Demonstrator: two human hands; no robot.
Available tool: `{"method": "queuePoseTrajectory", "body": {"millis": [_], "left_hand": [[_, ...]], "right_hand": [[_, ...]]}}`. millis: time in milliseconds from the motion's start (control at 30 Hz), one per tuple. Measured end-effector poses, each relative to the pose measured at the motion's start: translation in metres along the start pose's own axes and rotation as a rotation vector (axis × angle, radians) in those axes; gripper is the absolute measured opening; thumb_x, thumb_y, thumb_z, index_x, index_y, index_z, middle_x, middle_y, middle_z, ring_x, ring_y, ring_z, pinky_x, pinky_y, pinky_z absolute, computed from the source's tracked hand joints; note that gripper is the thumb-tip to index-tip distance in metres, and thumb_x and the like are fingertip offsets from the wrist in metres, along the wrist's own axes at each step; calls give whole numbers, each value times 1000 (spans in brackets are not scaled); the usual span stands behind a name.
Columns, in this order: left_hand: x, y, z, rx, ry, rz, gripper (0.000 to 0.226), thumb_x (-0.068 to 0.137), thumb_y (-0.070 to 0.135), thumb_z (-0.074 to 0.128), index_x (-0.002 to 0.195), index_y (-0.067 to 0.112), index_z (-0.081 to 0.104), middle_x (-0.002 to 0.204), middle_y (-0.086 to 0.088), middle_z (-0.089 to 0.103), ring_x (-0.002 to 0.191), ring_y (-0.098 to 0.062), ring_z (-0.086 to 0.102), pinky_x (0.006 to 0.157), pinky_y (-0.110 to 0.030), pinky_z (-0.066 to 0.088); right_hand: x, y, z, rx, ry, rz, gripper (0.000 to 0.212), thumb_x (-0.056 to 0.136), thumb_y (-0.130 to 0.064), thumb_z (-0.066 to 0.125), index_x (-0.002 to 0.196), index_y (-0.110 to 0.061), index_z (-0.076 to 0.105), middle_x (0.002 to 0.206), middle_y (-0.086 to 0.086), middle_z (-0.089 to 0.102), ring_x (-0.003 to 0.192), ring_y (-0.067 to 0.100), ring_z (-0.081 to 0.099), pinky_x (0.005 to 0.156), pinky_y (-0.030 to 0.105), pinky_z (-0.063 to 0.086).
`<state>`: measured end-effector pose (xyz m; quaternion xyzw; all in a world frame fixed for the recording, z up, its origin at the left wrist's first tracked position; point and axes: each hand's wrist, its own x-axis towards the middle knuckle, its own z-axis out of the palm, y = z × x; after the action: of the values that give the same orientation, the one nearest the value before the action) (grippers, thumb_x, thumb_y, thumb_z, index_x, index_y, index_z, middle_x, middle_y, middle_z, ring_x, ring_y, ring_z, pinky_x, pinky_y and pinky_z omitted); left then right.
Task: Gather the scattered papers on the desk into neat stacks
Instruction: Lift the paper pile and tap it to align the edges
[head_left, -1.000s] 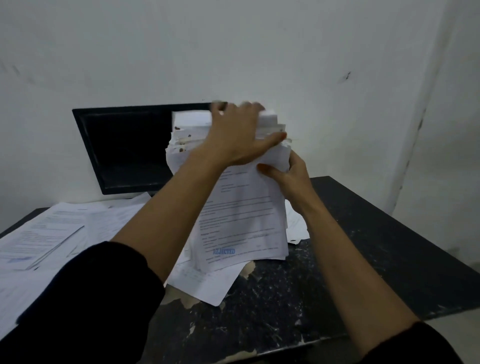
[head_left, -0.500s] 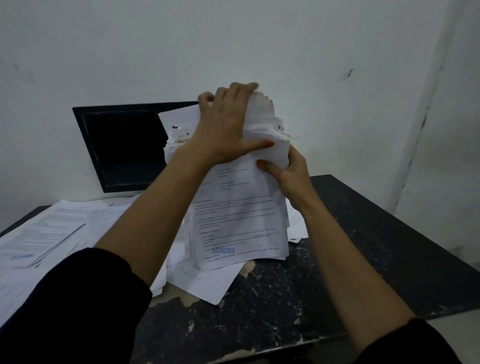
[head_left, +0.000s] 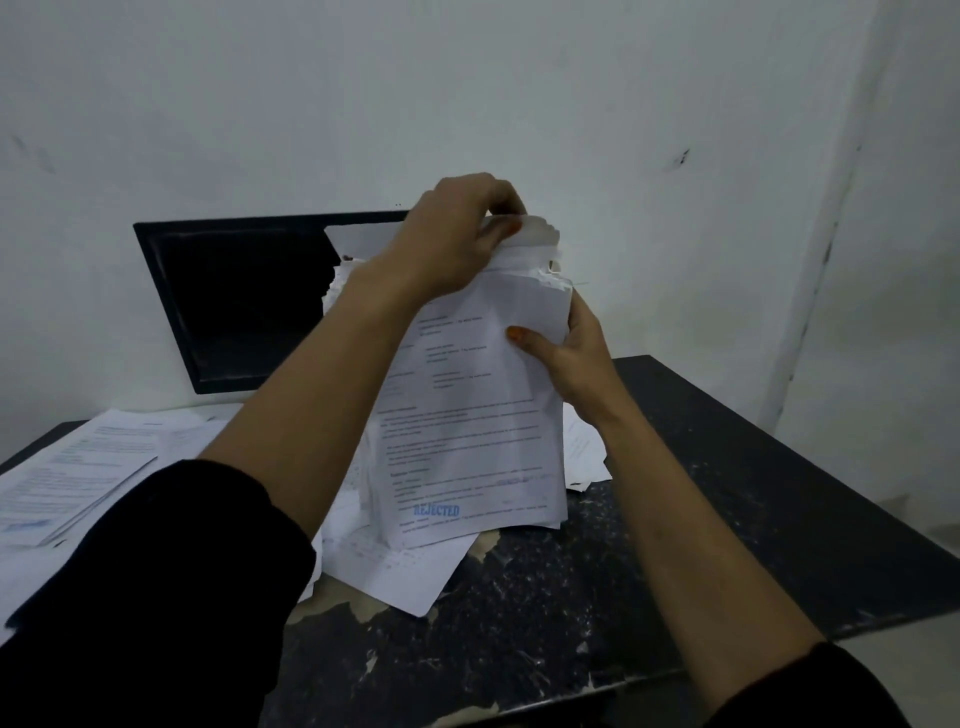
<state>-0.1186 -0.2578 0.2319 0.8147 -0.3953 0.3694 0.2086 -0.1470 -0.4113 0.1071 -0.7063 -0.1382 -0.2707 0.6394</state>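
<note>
Change: we see the left hand, earlier laid flat over the bundle's top, now curled and pinching the top edges.
Left hand: fingers clamped on the paper stack at 12 o'clock.
Right hand: gripping the stack's 3 o'clock edge, thumb on the front sheet.
Stack: upright, lower edge on the tabletop.
Loose papers: flat at 9 o'clock.

Thick paper stack upright near desk back edge, "REJECTED" stamp on front; loose sheets scattered at left edge.
</note>
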Motion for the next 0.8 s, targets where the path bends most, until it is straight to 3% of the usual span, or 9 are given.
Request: {"method": "queuePoseTrajectory", "body": {"millis": [167,233,300,367,433,533,600,700,800], "left_hand": [[-1,5,1,39,-66,-24,26,97,32,52,114,16,63,116,-1,65,107,-22,59,96,-44,44],[-12,-2,0,151,75,-21,41,91,46,53,122,21,59,126,3,60,118,-20,54,104,-46,33],[-35,-14,-2,207,322,-101,61,84,59,58,132,22,52,137,6,51,131,-15,44,106,-41,23],[-69,-31,-1,165,512,-257,82,77,68,64,139,18,45,145,2,44,138,-17,36,107,-39,20],[-105,-55,7,56,606,-463,100,69,75,67,143,15,38,148,-2,39,138,-18,35,111,-43,23],[-142,-76,23,-557,428,-703,121,56,72,78,150,18,24,150,-4,37,133,-16,44,108,-49,41],[-155,-78,31,-886,229,-745,118,50,61,87,144,13,35,136,-9,55,116,-17,62,93,-41,55],[-163,-79,44,-1018,183,-758,89,44,60,89,118,17,63,113,-4,72,102,-22,69,87,-42,58],[-161,-78,47,-1044,218,-752,75,42,60,90,103,23,69,105,0,74,98,-20,71,80,-36,59]], "right_hand": [[0,0,-1,2,10,11,59,85,-24,73,138,-20,44,126,1,58,110,17,59,93,37,55],[0,0,-1,25,12,2,58,85,-22,73,137,-18,47,123,-1,60,108,14,59,91,34,55],[0,0,-2,49,15,17,57,85,-22,74,135,-18,48,121,-3,61,108,14,60,90,33,56],[0,0,-4,89,9,29,56,84,-20,74,134,-18,50,121,-1,62,108,17,61,89,34,56],[0,1,-4,124,2,46,55,83,-17,75,133,-16,52,121,1,63,107,18,62,88,34,57],[-1,2,-4,152,2,60,53,83,-15,75,132,-14,53,117,1,65,104,18,64,85,32,57],[0,2,-3,175,1,58,50,83,-14,75,129,-15,55,116,2,66,103,20,65,83,33,58],[-1,5,-4,177,-1,80,43,82,-19,76,121,-18,59,112,3,67,100,22,66,80,35,59],[-8,19,-3,168,-22,178,41,81,-23,76,117,-17,59,111,5,67,103,24,65,82,37,58]]}}
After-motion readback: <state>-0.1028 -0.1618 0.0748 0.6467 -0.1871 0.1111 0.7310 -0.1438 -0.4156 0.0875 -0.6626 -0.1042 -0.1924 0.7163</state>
